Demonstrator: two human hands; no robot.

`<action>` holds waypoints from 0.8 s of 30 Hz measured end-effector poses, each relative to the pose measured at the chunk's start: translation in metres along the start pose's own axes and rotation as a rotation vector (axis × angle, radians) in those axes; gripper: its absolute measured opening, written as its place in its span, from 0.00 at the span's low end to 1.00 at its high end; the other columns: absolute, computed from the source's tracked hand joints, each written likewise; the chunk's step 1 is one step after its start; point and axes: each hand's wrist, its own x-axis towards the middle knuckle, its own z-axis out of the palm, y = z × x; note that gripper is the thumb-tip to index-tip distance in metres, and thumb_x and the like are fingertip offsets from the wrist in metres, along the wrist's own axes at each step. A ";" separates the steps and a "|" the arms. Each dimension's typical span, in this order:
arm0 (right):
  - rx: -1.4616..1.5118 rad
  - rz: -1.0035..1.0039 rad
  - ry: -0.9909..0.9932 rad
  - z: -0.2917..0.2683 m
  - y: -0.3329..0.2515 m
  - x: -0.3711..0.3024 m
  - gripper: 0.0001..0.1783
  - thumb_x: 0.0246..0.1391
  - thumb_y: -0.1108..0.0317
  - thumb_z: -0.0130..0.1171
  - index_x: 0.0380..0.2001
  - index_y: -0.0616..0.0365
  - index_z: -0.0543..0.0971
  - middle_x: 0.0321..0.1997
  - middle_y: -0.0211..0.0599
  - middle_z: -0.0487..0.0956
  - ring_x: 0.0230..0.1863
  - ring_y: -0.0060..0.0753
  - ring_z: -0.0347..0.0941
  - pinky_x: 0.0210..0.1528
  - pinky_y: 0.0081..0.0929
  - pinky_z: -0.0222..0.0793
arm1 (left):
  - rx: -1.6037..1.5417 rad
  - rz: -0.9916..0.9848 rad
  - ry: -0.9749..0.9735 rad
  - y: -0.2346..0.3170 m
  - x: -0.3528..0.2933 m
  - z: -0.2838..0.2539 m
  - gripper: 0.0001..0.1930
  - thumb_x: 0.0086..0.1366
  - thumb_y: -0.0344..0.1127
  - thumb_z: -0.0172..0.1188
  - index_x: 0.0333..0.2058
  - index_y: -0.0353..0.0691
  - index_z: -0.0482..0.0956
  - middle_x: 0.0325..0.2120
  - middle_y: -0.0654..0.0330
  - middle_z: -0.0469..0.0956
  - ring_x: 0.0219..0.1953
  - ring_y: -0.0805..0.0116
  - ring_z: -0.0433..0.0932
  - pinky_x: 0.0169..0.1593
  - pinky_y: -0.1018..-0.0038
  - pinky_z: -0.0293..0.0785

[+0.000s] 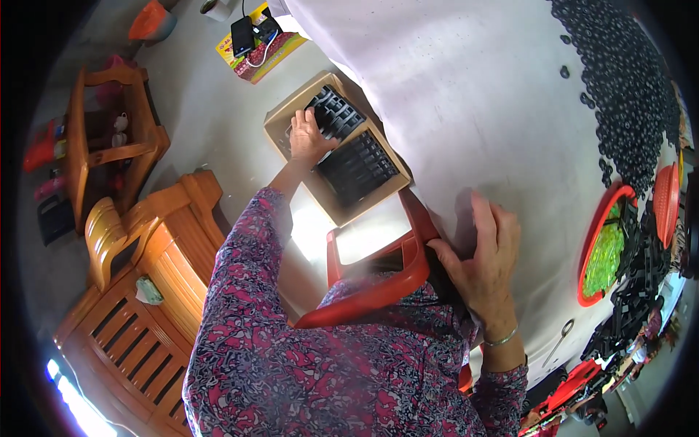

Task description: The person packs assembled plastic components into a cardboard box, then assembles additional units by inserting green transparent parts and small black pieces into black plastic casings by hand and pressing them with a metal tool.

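Observation:
My left hand (309, 138) reaches into an open cardboard box (335, 213) on the floor, left of the table. Its fingers are apart and touch, or hover just over, a row of ribbed black plastic pieces (336, 111). A divider splits the box, and more black pieces (357, 167) lie packed in the nearer half. No piece shows clearly gripped. My right hand (484, 258) lies at the near edge of the table's pale cloth (466, 87), thumb and fingers spread, holding nothing visible. Close to its thumb stands a red plastic frame (415, 273), partly in front of my body.
Small round black pieces (619, 80) are heaped at the far right of the table. Nearer are a red basket with green contents (603, 266) and a slim metal tool (561, 341). Wooden furniture (156, 262) stands left. A phone (242, 36) rests on a yellow carton (273, 60).

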 end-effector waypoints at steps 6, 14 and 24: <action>-0.009 0.026 0.001 0.001 0.003 -0.002 0.44 0.34 0.63 0.80 0.58 0.58 0.74 0.47 0.41 0.74 0.42 0.46 0.69 0.43 0.40 0.65 | 0.094 -0.022 -0.008 -0.020 0.006 0.047 0.46 0.38 0.43 0.73 0.57 0.36 0.64 0.51 0.51 0.66 0.55 0.48 0.68 0.55 0.53 0.72; -0.064 0.085 -0.088 -0.005 0.002 -0.007 0.42 0.34 0.62 0.81 0.55 0.59 0.76 0.43 0.40 0.74 0.39 0.42 0.67 0.39 0.38 0.65 | 0.368 -0.232 -0.297 -0.018 0.025 0.086 0.47 0.43 0.51 0.76 0.60 0.43 0.64 0.54 0.61 0.63 0.59 0.58 0.66 0.58 0.56 0.68; -0.138 0.045 -0.169 -0.015 -0.001 -0.005 0.42 0.39 0.56 0.81 0.56 0.60 0.73 0.42 0.37 0.69 0.39 0.38 0.65 0.40 0.37 0.62 | -0.160 -0.581 -1.246 -0.024 0.092 0.063 0.46 0.45 0.51 0.76 0.60 0.44 0.62 0.55 0.63 0.64 0.59 0.61 0.67 0.58 0.56 0.69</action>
